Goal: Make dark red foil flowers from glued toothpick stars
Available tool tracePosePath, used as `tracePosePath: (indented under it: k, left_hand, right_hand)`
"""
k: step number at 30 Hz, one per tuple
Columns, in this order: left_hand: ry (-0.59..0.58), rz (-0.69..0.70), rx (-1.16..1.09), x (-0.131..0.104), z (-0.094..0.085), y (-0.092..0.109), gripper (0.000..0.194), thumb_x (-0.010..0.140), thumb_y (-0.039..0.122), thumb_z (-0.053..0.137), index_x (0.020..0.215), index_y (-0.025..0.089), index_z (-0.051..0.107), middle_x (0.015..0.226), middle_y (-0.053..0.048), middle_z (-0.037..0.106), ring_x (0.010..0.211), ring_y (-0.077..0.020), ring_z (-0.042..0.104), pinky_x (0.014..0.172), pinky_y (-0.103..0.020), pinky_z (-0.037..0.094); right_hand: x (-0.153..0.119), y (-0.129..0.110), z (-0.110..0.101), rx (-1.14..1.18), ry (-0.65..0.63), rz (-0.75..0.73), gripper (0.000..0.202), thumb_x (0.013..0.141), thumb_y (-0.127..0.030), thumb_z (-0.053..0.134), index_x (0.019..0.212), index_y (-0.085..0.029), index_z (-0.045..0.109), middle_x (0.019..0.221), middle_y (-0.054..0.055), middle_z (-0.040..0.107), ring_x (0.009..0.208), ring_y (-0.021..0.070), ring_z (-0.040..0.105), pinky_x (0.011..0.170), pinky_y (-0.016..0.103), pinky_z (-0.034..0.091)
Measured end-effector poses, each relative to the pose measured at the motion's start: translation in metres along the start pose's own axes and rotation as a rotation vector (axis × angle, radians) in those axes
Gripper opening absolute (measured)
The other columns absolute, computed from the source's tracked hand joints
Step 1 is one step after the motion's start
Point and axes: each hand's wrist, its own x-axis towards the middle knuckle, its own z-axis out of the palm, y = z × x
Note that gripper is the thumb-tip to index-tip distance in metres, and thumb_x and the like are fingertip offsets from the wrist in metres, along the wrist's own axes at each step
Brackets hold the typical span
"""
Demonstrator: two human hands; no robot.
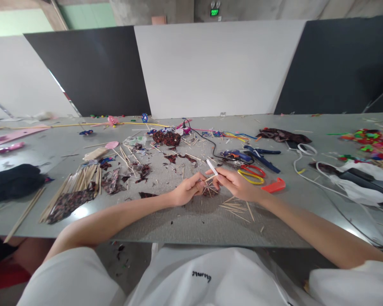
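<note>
Over the middle of the table, my left hand [189, 189] is closed on a bundle of thin wooden sticks [210, 188] that fan out between my two hands. My right hand [231, 182] is closed, pinching a white strip [212, 166] that points up and to the left. The strip lies close to the sticks' upper end. Dark reddish patterned fabric shows just under the fanned sticks. More loose sticks [234, 207] lie on the table below my right hand.
Red-handled scissors [253, 171], an orange piece [273, 185] and blue pliers [263, 158] lie right of my hands. Left are a stick pile [83, 178] and patterned fabric [70, 205]. White cables [319, 183] run at the right. A grey-white partition [220, 68] stands behind the table.
</note>
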Motion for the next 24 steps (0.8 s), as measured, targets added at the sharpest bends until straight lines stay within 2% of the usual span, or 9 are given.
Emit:
tracePosePath:
  k: [4, 8, 16, 24]
  left_hand:
    - [-0.011, 0.028, -0.015, 0.0004, -0.0004, -0.0009, 0.043, 0.109, 0.06, 0.038, 0.099, 0.019, 0.045, 0.07, 0.007, 0.042, 0.06, -0.0099, 0.034, 0.062, -0.025, 0.033]
    - [-0.023, -0.002, 0.024, 0.0003, -0.0003, 0.002, 0.047, 0.109, 0.063, 0.034, 0.096, 0.02, 0.046, 0.07, 0.006, 0.042, 0.062, -0.0107, 0.035, 0.062, -0.025, 0.033]
    - [-0.016, -0.031, 0.117, 0.0003, -0.0009, 0.0058, 0.053, 0.107, 0.068, 0.03, 0.089, 0.02, 0.045, 0.072, 0.004, 0.044, 0.065, -0.012, 0.038, 0.065, -0.026, 0.036]
    - [-0.018, -0.01, 0.126, -0.0002, -0.0039, 0.0038, 0.053, 0.108, 0.066, 0.032, 0.093, 0.019, 0.05, 0.072, 0.003, 0.047, 0.065, -0.0123, 0.041, 0.065, -0.026, 0.036]
  right_hand:
    - [0.0012, 0.0017, -0.001, -0.032, -0.006, -0.001, 0.041, 0.112, -0.051, 0.038, 0.121, -0.022, 0.064, 0.085, 0.002, 0.067, 0.079, 0.0189, 0.06, 0.08, 0.031, 0.046]
    - [0.0016, 0.0012, -0.0017, -0.073, 0.013, 0.007, 0.038, 0.112, -0.05, 0.039, 0.104, -0.022, 0.063, 0.082, 0.001, 0.064, 0.077, 0.0178, 0.06, 0.08, 0.03, 0.045]
    - [0.001, 0.0013, 0.0005, -0.133, 0.055, -0.021, 0.04, 0.111, -0.052, 0.038, 0.105, -0.022, 0.065, 0.078, 0.0, 0.06, 0.072, 0.0171, 0.055, 0.074, 0.03, 0.043]
    - [0.0022, 0.0024, -0.0001, -0.147, 0.09, 0.0, 0.04, 0.111, -0.052, 0.04, 0.108, -0.021, 0.064, 0.075, -0.002, 0.055, 0.067, 0.0159, 0.048, 0.067, 0.029, 0.038]
